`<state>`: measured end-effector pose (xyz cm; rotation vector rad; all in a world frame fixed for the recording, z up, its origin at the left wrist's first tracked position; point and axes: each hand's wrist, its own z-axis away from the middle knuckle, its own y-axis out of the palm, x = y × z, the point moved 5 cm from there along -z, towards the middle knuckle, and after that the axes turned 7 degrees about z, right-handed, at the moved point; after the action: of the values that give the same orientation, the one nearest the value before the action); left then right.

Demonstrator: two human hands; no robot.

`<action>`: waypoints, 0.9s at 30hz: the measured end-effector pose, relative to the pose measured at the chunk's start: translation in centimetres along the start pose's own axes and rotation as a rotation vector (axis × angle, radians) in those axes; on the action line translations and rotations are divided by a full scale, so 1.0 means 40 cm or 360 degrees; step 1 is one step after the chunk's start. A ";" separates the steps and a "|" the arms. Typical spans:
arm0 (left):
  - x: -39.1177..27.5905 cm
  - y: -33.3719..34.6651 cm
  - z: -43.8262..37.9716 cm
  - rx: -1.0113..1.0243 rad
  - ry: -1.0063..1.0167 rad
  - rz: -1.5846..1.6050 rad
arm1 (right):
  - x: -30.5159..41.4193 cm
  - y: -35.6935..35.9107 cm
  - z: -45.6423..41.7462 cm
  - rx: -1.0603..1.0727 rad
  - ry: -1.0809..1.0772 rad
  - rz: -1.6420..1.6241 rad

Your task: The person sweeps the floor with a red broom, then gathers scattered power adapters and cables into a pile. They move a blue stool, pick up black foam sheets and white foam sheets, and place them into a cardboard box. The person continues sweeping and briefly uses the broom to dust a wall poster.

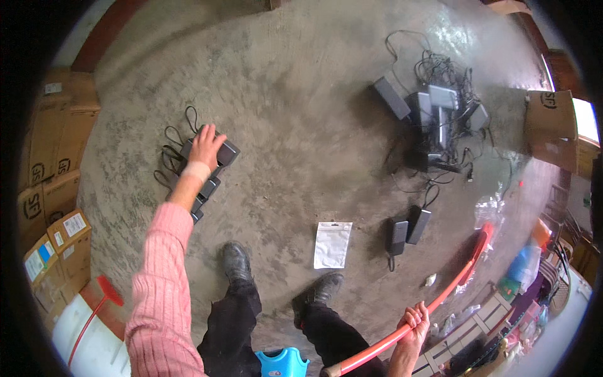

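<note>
My left hand point(206, 147) lies over a black box-shaped device point(227, 153), fingertips near its far edge; whether it grips the device is not clear. Beneath my wrist, more black devices point(208, 187) form a row, with cord loops point(170, 135) sticking out to the left. At lower right, my right hand point(415, 322) is wrapped around the orange-red pole point(377, 348) of a long-handled tool. That tool's red far end point(481, 241) reaches the floor beside clear plastic. A silvery-white zip pouch point(332, 245) lies flat in front of my feet.
Two black devices point(398, 235) sit right of the pouch. Beyond them is a heap of devices and tangled black cables point(438, 70). Cardboard boxes point(61, 141) line the left; another carton point(551, 129) stands at right. A blue plastic stool point(282, 363) is between my legs.
</note>
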<state>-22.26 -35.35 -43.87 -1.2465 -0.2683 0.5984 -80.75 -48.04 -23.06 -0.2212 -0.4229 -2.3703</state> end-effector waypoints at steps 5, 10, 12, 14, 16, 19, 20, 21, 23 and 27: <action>-0.134 0.096 0.364 0.0350 -0.0242 0.0701 | 0.162 0.000 0.145 0.0040 0.0005 0.0201; -0.303 0.067 0.768 0.0687 -0.0324 0.1212 | 0.224 0.071 0.313 0.0037 -0.0155 0.0475; -0.343 -0.019 0.843 0.0717 -0.0404 0.1423 | 0.256 0.087 0.393 0.0037 -0.0272 0.0866; -0.356 -0.137 0.884 0.0759 -0.0503 0.1552 | 0.271 0.094 0.469 0.0021 -0.0436 0.1316; -0.367 -0.220 0.916 0.0719 -0.0631 0.1679 | 0.268 0.064 0.561 -0.0140 -0.0554 0.1658; -0.379 -0.330 0.977 0.0711 -0.0806 0.1672 | 0.231 0.087 0.681 -0.0132 -0.0607 0.1866; -0.382 -0.345 0.992 0.0682 -0.0826 0.1698 | 0.218 0.134 0.712 -0.0044 -0.0628 0.1992; -0.382 -0.357 1.014 0.0655 -0.0857 0.1719 | 0.182 0.212 0.759 0.0048 -0.0637 0.2121; -0.387 -0.382 1.060 0.0642 -0.0916 0.1734 | 0.135 0.218 0.742 0.0038 -0.0659 0.2300; -0.389 -0.412 1.123 0.0552 -0.0954 0.1928 | -0.009 0.280 0.711 0.0257 -0.0461 0.2476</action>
<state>-53.01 -11.07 -12.31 -0.7542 0.1425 1.9785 -71.71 -45.36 6.01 -0.5592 -0.3492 -0.7764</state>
